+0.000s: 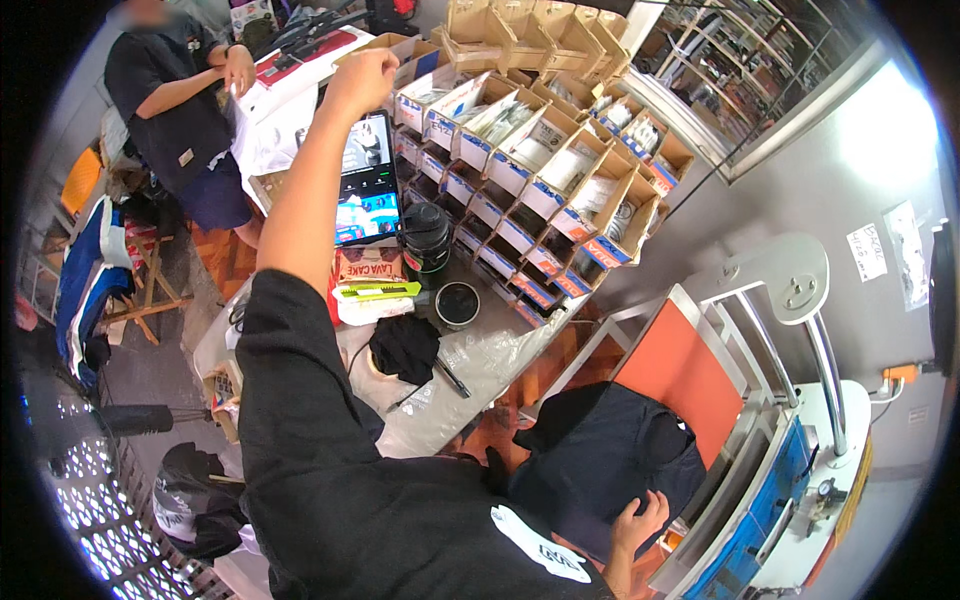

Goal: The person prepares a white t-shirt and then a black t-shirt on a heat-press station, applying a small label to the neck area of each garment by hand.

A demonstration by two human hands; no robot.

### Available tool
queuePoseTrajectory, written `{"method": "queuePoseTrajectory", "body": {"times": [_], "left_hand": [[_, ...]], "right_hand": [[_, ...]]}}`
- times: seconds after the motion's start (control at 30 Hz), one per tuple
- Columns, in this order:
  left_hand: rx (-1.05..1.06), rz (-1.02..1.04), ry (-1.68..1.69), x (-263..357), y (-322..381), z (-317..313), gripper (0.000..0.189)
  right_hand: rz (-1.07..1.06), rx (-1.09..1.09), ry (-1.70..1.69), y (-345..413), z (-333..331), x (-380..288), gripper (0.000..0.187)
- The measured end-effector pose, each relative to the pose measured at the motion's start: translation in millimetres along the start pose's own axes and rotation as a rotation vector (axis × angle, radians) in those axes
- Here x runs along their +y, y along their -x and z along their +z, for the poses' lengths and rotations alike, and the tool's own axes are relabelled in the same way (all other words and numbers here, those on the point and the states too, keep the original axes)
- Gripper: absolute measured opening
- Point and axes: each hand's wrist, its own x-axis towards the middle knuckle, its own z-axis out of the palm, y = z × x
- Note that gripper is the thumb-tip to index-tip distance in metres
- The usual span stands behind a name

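My left hand [366, 81] is raised high over the far part of the table, its fingers curled, near the front left cardboard bins [420, 112]; whether something small is in it cannot be seen. Low at the right, my right hand [641, 521] rests on a black T-shirt [585, 457], fingers spread and slightly bent over the cloth near its neckline. The shirt lies partly over the orange pad [682, 360] of a heat press. Under my left arm, a tablet [367, 180] with a lit screen leans on the table, beside a black lidded cup [425, 236].
On the table [465, 360] are a green utility knife [379, 290], a red snack packet [367, 264], a round black-topped container [457, 304], a bunched black cloth [405, 346] and a black pen [453, 377]. A person [176, 97] stands at the far left. The press's metal arm [825, 375] rises at right.
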Motion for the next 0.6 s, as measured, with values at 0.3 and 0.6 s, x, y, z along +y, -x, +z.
{"method": "queuePoseTrajectory", "body": {"times": [0.3, 0.6], "left_hand": [[-0.582, -0.152, -0.165, -15, -89, 98, 0.070], [-0.697, -0.201, -0.212, -22, -110, 115, 0.054]], "right_hand": [[0.386, 0.058, 0.126, 83, -6, 57, 0.024], [0.661, 0.057, 0.252, 178, -15, 87, 0.020]]}}
